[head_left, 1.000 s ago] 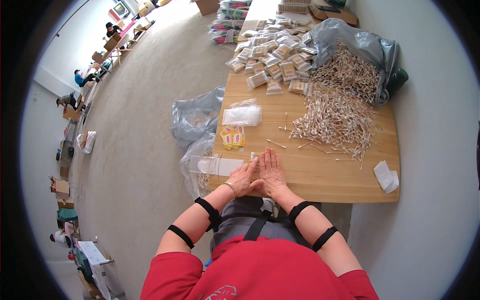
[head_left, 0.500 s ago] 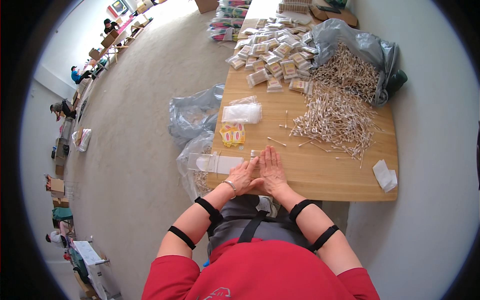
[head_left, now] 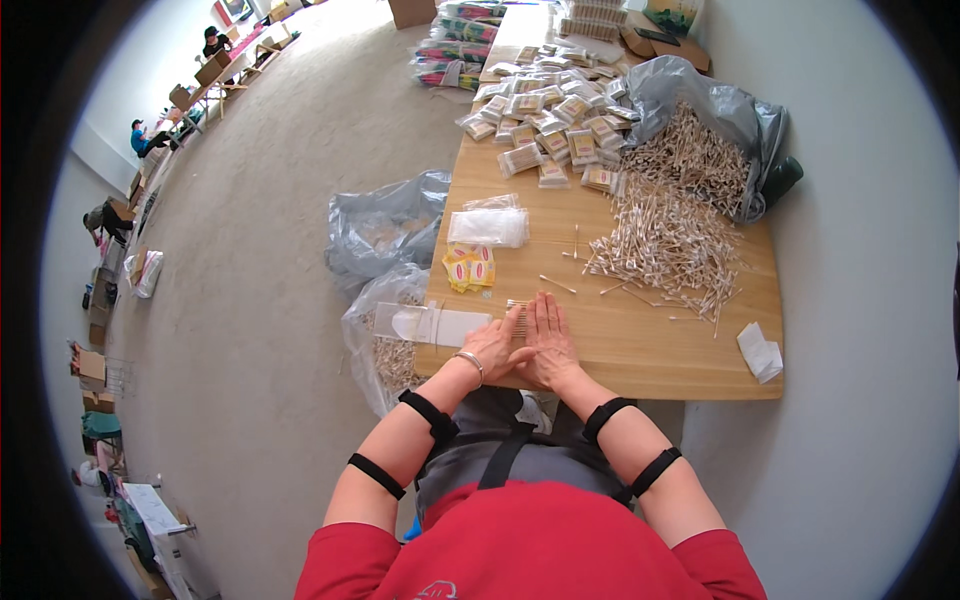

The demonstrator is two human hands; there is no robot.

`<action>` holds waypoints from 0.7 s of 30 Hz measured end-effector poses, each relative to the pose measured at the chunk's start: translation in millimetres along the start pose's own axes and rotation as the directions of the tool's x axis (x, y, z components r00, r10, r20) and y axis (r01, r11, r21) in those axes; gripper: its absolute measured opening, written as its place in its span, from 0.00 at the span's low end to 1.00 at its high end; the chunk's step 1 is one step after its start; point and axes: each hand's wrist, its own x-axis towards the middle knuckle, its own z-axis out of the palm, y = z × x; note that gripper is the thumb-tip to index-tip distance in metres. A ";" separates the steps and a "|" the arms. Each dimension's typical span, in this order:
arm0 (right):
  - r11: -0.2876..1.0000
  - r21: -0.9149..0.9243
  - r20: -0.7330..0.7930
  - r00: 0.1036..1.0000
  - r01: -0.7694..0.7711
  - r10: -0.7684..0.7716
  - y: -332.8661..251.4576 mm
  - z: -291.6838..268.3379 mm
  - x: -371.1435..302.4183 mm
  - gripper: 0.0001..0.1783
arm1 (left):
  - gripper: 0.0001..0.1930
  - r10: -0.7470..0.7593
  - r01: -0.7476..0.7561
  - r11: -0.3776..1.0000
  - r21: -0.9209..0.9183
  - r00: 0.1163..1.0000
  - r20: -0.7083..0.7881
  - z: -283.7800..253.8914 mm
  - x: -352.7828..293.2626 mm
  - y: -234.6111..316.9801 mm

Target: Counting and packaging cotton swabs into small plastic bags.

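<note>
A small row of cotton swabs (head_left: 517,317) lies side by side on the wooden table (head_left: 640,350) near its front edge. My right hand (head_left: 550,343) rests flat along the right side of the row, its fingers straight and together. On the other side, my left hand (head_left: 492,350) touches the swabs with an outstretched finger, its thumb reaching toward the right hand. Part of the row is hidden under the hands. Left of them is a flat white and clear plastic piece (head_left: 460,328). Beyond it lie yellow printed cards (head_left: 468,267) and a stack of clear bags (head_left: 489,226).
Loose swabs (head_left: 665,250) spill from a grey plastic bag (head_left: 680,78) at the right. Filled swab packets (head_left: 550,110) are heaped at the back. A folded white paper (head_left: 760,352) lies near the right corner. Plastic bags (head_left: 385,235) stand left of the table, and a wall (head_left: 850,300) rises right.
The view has shifted slightly. Both hands stay beside the swab row, with my left fingers a little farther forward on it.
</note>
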 end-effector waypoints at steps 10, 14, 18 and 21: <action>1.000 -0.010 0.033 0.999 -0.007 0.007 -1.8 -3.7 0.5 0.54 | 0.42 0.000 0.001 1.000 -0.026 0.999 0.036 -4.1 6.4 -3.1; 0.985 -0.170 -0.195 0.980 -0.009 -0.024 5.1 14.6 0.6 0.54 | 0.38 -0.070 0.072 0.996 -0.053 0.997 0.041 -8.0 11.9 6.8; 0.997 0.071 -0.082 0.996 0.028 -0.022 -2.2 1.1 -0.8 0.57 | 0.35 -0.086 0.089 0.990 -0.112 0.996 0.034 -3.7 12.1 -3.7; 0.997 0.070 -0.096 0.995 0.035 -0.028 -2.9 -0.5 -1.2 0.58 | 0.34 -0.070 0.065 0.992 -0.111 0.997 -0.039 6.5 14.4 -11.5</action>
